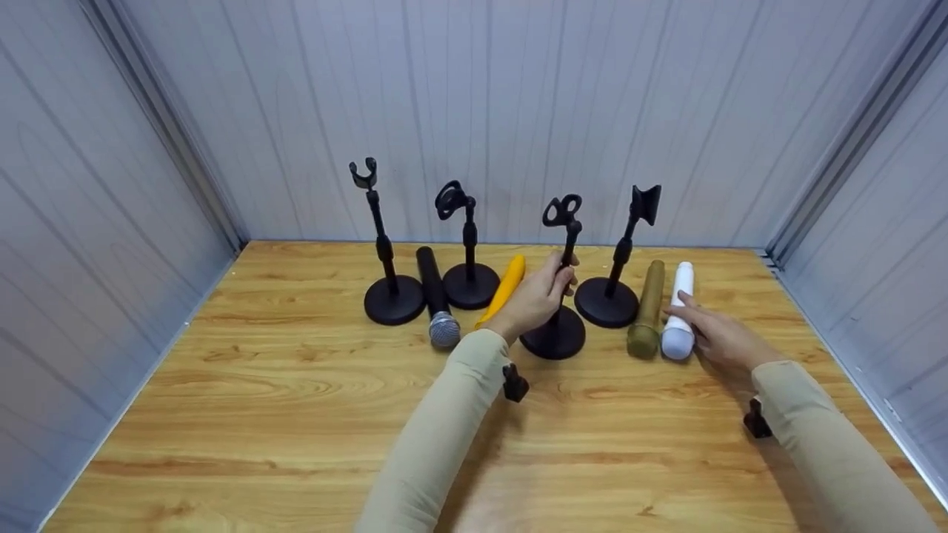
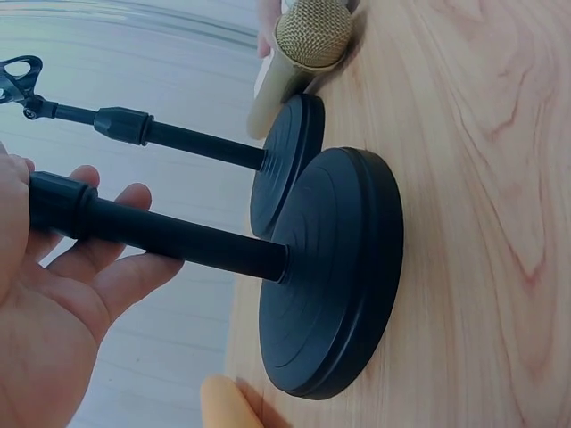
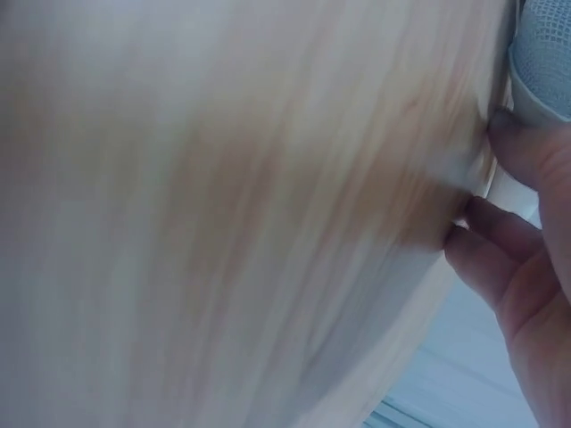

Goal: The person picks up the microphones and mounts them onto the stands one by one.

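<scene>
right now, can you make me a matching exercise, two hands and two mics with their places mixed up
Things
1. left hand
2. black microphone
3. right hand
4. gold microphone

Places, head view
a. touching the white microphone
b. between the leftmost stand's base and its neighbour's base
c. gripping the stand second from right
d. between the rightmost stand's base and the white microphone

Pairs: 1-c, 2-b, 3-a, 4-d

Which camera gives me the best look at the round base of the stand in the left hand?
The left wrist view: the round base looms large there, its rings and thick rim plain to see. The head view shows it smaller, from above; the right wrist view doesn't show it.
</scene>
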### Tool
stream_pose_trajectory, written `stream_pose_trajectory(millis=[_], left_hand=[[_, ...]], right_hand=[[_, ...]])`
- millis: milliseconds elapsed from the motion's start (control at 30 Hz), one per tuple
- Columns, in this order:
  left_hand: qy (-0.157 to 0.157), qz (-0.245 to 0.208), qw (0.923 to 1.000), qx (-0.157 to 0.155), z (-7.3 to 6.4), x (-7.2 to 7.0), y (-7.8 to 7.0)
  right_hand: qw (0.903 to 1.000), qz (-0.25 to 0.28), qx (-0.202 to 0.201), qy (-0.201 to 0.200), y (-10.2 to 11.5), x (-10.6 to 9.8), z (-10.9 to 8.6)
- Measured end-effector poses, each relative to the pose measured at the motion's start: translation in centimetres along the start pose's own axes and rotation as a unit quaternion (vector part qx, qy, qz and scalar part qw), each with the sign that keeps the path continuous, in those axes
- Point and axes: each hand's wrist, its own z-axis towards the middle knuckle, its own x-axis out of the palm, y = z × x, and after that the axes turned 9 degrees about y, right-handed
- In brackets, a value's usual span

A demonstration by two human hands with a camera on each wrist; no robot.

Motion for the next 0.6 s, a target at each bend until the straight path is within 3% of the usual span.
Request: stream_pose_trajectory(millis=[600], left_hand=[[0.001,-0.021,0.9998,0.000,-0.11,0.07,0.34]], right_hand=[[0.9975,-0.046,-0.042,-0.032,-0.52,0.26,0.11]])
